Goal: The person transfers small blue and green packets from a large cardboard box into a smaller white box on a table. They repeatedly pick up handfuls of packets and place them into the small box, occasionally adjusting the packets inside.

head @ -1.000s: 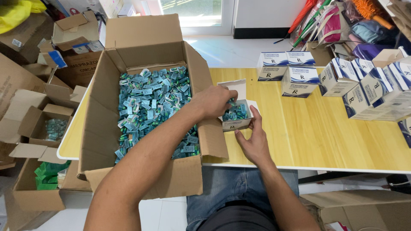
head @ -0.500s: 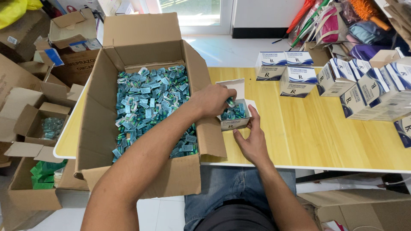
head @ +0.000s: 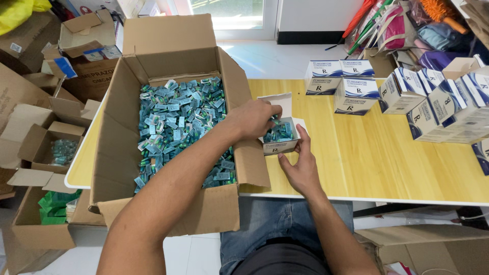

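**Both hands at a small open box beside a carton of blister strips**

The left hand reaches across the flap of the large cardboard carton and rests over the mouth of the small open box; its fingers are curled down into the box among the blue-green strips there, though whether they pinch one cannot be told, since the fingertips are hidden; the right hand lies on the worktop just below and beside the same box, fingers spread loosely and touching its front and right side, steadying it rather than gripping it; the box stands upright near the worktop's front edge, close against the carton's right wall, its white lid flap raised behind it and its inside partly filled with strips.

The carton sits at the left end of the worktop, flaps open, heaped with loose blue-green blister strips; the left forearm crosses its near right corner.

Further back on the worktop stand four closed white-and-blue boxes in a tight group; to the right, well apart from the hands, a larger cluster of like boxes lies tilted against one another.

On the floor to the left are several opened brown cartons, one holding a few strips; beyond the worktop's far right corner lies a pile of coloured bags.
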